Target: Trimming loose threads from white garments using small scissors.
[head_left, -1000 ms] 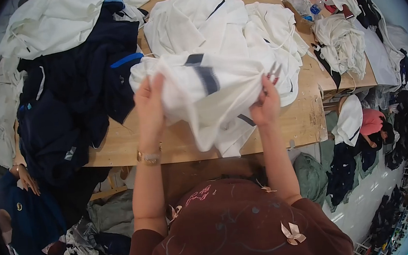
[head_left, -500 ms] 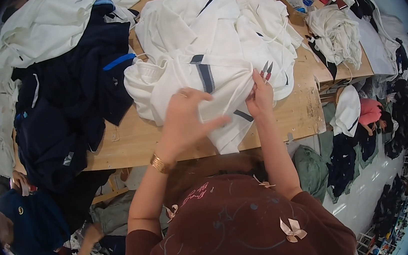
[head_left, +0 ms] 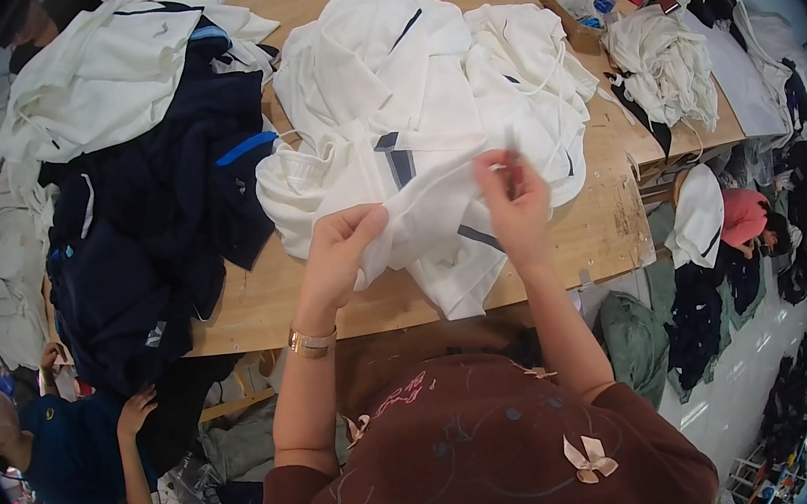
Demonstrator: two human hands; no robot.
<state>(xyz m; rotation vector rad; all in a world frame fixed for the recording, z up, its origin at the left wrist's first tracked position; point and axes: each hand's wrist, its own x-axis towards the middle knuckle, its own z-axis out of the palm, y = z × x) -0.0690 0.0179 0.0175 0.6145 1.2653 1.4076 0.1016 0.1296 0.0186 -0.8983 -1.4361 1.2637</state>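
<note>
A white garment (head_left: 438, 191) with dark grey strips is spread over other white garments (head_left: 353, 69) on the wooden table. My left hand (head_left: 339, 249) is closed on a folded edge of it, thumb on top. My right hand (head_left: 518, 204) is closed around small red-handled thread snips (head_left: 515, 175), which are blurred by motion, so their blades do not show clearly. The right fingertips are at the other end of the same raised edge; whether they also pinch the cloth I cannot tell.
Navy garments (head_left: 153, 241) and a white one (head_left: 105, 77) lie on the left. A white bundle (head_left: 661, 63) and a bottle (head_left: 606, 3) are at the right. A co-worker in a blue shirt (head_left: 74, 459) is at the lower left; another in pink (head_left: 742, 216) bends at the right.
My left hand, open above the cloth before, has come down and closed on the garment's edge. The right hand has shifted slightly, with the snips blurred. The co-worker on the left has moved an arm.
</note>
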